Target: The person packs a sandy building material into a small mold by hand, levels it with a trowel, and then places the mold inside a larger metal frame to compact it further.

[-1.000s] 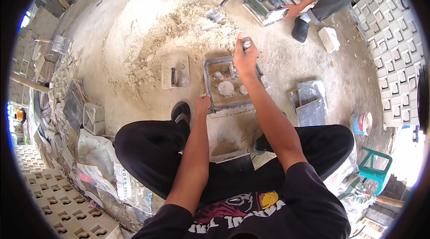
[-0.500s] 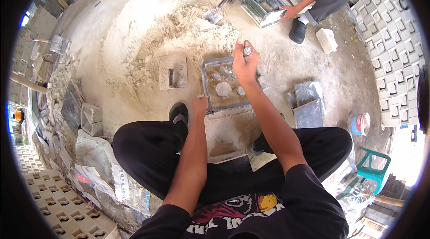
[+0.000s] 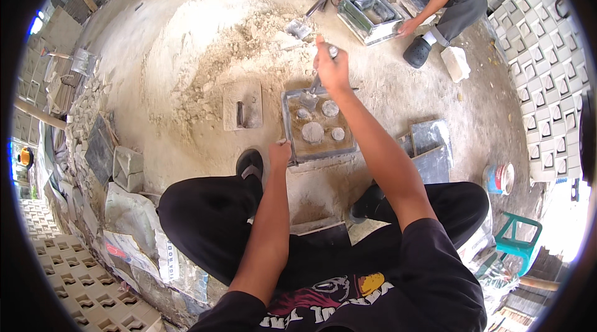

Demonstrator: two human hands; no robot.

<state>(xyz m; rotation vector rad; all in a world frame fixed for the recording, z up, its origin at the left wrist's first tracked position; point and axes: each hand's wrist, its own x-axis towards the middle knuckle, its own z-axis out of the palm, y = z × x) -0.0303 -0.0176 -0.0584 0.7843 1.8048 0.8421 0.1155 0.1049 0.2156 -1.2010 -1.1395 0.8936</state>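
Note:
A rectangular metal mould lies on the floor in front of me, with sandy mix and several pale round discs inside. My right hand is closed round the handle of a small trowel, held over the mould's far side. The trowel blade points down at the mix beside the discs. At the near left corner, my left hand is closed on the mould's edge. Left of the mould lies a flat plate with a handle, dusted with mix.
A broad heap of pale powder spreads beyond the mould, with another trowel at its right. Across from me a co-worker's hand steadies a second mould. Metal sheets, a bucket and a green stool are at right.
My right hand and trowel have moved left and away from me, uncovering more discs. My left hand stays at the mould's corner. The co-worker's hand has let go of the other trowel.

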